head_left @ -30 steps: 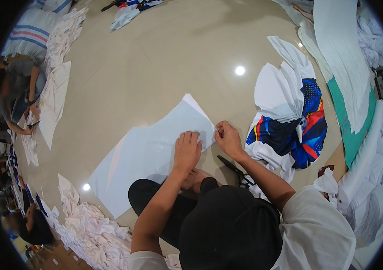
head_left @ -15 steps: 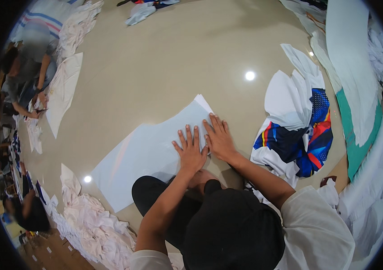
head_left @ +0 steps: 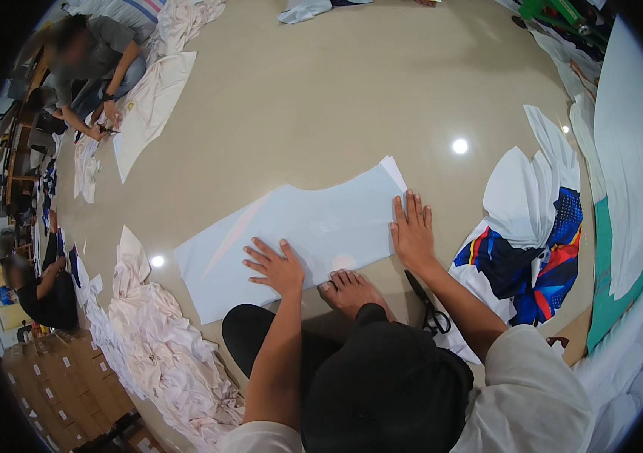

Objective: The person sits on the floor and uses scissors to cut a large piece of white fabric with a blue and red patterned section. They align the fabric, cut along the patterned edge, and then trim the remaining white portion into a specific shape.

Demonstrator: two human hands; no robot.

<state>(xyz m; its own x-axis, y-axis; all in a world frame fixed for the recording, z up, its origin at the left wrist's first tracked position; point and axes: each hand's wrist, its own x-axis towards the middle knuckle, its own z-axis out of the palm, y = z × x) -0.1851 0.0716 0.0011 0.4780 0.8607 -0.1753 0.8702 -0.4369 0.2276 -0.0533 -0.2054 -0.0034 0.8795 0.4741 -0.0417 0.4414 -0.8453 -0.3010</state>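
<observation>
A pale blue-white cut sheet of fabric lies flat on the glossy beige floor. My left hand presses palm-down on its near edge, fingers spread. My right hand lies flat on the sheet's right end, fingers spread too. Neither hand holds anything. My bare foot rests on the sheet's near edge between my hands. Black scissors lie on the floor just right of my right forearm.
A stack of printed fabric pieces in blue, red and white lies at my right. Crumpled white scraps pile at my left. A person sits at far left working on white cloth; another person sits at the left edge.
My hands, side by side at the sheet's near right corner before, have spread apart: the left slid left along the near edge, the right stayed at the right end. The view shifted.
</observation>
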